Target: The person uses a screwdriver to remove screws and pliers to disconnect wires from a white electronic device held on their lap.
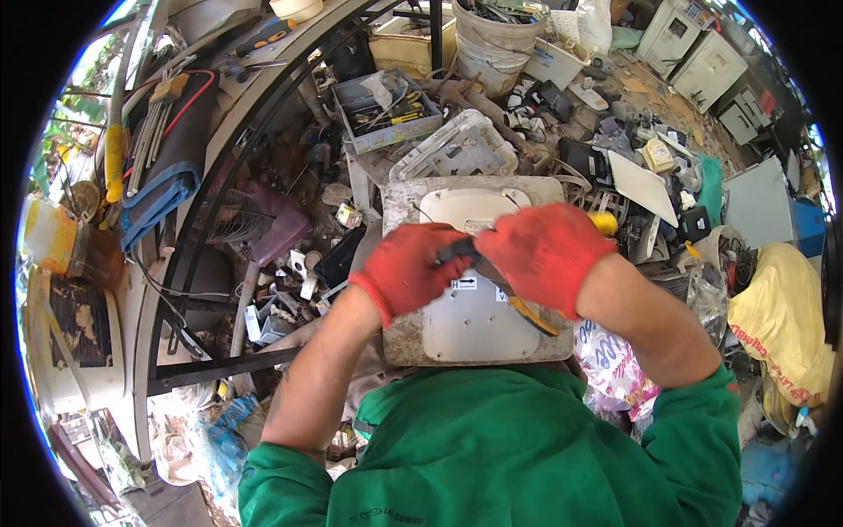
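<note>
A person in a green top and red gloves bends over a white panel (474,325) lying flat on a worn grey board (399,342) just ahead of the chest, with scrap heaped on all sides. The left hand (406,268) comes in from 7 o'clock, wrist bent, fingers curled tight around the dark end of a tool (458,251); the right hand (544,250) reaches in from 4 o'clock, forearm angled across the panel, fingers closed over the same tool near the middle, so both hands meet above the panel's upper half. A yellow-and-black handle (532,316) juts out under the right wrist toward 5 o'clock; whether it belongs to the gripped tool cannot be told. The risk, as it looks from here: with both hands bearing on one tool, a slip could drive the tip across the panel's smooth face or into a glove, and the board, which seems to rest on the lap and loose junk, could tip if pressed off-centre. At 12 o'clock lies a pale plastic housing (457,149), beyond it a grey tray (386,110) of hand tools; a yellow sack (781,316) sits at 3 o'clock, a black curved metal frame (189,263) at 9 o'clock.
</note>
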The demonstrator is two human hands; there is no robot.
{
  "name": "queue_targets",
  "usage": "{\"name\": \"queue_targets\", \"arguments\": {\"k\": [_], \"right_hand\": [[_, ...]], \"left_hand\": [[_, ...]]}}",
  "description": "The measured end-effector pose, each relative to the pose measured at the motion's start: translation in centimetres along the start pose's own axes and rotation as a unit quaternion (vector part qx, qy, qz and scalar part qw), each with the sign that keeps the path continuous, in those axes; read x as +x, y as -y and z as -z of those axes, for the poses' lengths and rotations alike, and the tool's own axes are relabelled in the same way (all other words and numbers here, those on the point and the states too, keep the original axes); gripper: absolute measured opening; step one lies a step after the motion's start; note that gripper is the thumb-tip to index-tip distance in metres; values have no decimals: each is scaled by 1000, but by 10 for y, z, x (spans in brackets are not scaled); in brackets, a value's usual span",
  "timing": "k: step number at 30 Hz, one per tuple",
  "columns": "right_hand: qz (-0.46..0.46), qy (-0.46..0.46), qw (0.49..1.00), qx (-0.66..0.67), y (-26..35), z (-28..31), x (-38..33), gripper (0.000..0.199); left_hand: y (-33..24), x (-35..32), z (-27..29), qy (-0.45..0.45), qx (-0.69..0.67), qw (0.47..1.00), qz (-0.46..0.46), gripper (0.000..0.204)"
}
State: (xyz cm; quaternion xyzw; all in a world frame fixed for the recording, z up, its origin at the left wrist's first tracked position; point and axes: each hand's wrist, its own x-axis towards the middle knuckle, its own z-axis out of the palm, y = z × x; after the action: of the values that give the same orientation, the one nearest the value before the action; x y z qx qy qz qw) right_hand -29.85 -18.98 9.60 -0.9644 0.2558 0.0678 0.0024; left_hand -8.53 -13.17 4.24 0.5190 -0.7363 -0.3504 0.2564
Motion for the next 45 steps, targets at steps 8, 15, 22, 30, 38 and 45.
{"name": "queue_targets", "arguments": {"k": [8, 15, 22, 30, 38, 45], "right_hand": [[19, -12, 995, -101, -2, 47, 37, 26], [68, -54, 960, 266, -16, 36, 47, 48], [95, -33, 977, 189, -11, 6, 67, 40], [85, -14, 977, 197, -14, 10, 78, 47], [99, -67, 970, 212, -19, 5, 82, 42], [84, -21, 978, 189, -16, 7, 84, 49]], "left_hand": [[73, -22, -31, -108, -185, 977, 1, 21], [87, -8, -49, -52, -240, 965, 91, 29], [94, -12, -41, -50, -268, 956, 104, 22], [105, -8, -58, -109, -274, 955, 39, 33], [106, -7, -63, -134, -289, 948, 18, 33], [105, -10, -63, -121, -302, 944, 44, 31]]}}
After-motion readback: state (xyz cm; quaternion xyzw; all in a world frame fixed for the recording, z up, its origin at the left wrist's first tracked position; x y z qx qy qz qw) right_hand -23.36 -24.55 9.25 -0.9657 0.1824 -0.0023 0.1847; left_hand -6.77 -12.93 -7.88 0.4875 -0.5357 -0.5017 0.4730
